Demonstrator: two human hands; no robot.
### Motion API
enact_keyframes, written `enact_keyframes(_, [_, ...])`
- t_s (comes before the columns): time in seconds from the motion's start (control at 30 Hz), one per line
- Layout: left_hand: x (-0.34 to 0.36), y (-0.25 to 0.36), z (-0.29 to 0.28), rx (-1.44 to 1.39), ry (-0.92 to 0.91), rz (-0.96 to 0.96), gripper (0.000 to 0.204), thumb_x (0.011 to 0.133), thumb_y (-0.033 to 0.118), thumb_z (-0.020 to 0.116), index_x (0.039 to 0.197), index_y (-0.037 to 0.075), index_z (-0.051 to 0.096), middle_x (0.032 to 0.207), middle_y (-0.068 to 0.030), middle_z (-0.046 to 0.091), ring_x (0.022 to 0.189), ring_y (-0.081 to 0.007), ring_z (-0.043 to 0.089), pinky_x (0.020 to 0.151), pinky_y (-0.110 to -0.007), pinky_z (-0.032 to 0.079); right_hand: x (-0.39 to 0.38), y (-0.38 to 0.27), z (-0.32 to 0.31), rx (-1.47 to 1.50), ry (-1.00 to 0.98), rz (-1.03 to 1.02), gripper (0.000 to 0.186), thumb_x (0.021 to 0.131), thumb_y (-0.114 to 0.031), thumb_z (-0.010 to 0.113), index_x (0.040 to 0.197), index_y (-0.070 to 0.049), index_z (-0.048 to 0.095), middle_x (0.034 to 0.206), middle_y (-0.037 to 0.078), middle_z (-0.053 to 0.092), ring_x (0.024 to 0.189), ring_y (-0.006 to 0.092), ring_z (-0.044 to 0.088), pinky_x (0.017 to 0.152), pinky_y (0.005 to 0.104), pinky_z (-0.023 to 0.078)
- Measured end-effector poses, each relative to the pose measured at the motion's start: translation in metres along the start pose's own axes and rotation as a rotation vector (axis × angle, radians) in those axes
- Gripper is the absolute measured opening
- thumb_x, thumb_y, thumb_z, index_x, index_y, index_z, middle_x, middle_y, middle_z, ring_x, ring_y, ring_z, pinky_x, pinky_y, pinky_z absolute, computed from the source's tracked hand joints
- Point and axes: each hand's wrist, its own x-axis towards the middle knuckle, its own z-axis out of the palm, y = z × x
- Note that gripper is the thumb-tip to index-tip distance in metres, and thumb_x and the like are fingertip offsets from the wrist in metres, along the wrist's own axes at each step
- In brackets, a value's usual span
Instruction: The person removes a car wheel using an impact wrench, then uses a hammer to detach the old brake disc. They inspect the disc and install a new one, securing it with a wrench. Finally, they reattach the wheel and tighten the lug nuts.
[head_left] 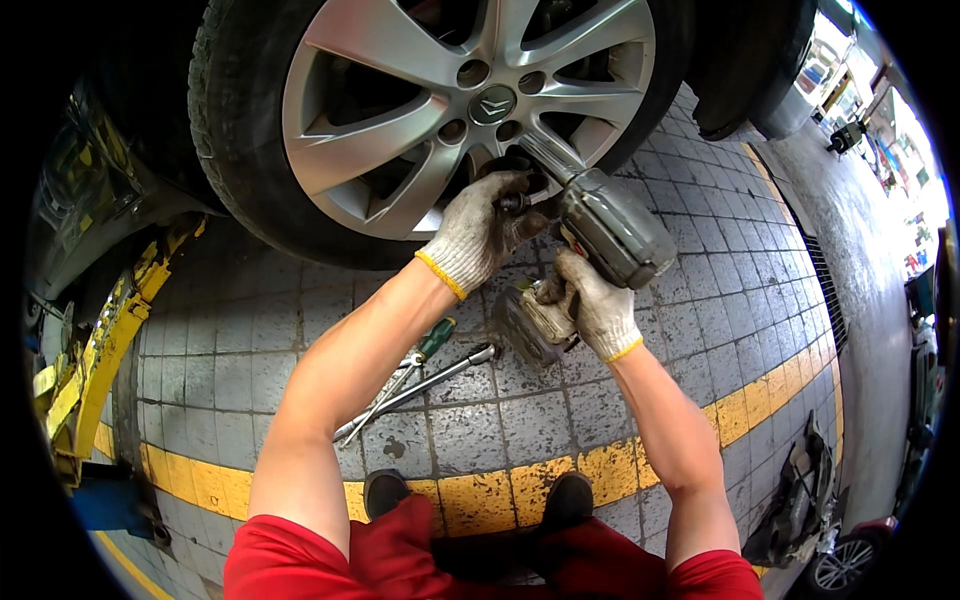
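Observation:
A car wheel with a silver alloy rim and black tyre fills the top of the head view. My right hand, in a dirty white work glove, grips the handle of a grey cordless impact wrench whose socket points at a lower bolt hole near the hub. My left hand, also gloved, is closed around a dark wheel bolt just beside the wrench's socket, in front of the rim.
A green-handled tool and a long metal wrench lie on the grey tiled floor below my hands. A yellow painted line crosses the tiles by my shoes. A yellow lift arm stands at left; motorbikes at far right.

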Motion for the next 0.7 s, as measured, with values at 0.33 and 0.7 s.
enact_keyframes(0.33, [0.007, 0.003, 0.0, 0.192, 0.171, 0.008, 0.043, 0.105, 0.044, 0.07, 0.126, 0.007, 0.066, 0.109, -0.0046, 0.066, 0.097, -0.017, 0.065, 0.082, -0.033, 0.057, 0.049, 0.049, 0.02, -0.296, -0.006, -0.222, 0.032, 0.094, -0.01, 0.079, 0.124, -0.001, 0.071, 0.115, 0.006, 0.074, 0.1, 0.0164, 0.069, 0.088, 0.0337, 0.059])
enact_keyframes(0.7, [0.011, 0.012, 0.015, 0.262, 0.234, 0.044, 0.043, 0.103, 0.051, 0.07, 0.11, 0.008, 0.067, 0.087, 0.0001, 0.065, 0.064, -0.0131, 0.059, 0.053, -0.027, 0.048, 0.077, 0.08, -0.007, -0.777, -0.059, -0.594, 0.033, 0.092, -0.018, 0.081, 0.122, -0.006, 0.073, 0.112, 0.009, 0.077, 0.098, 0.0251, 0.074, 0.086, 0.0409, 0.06])
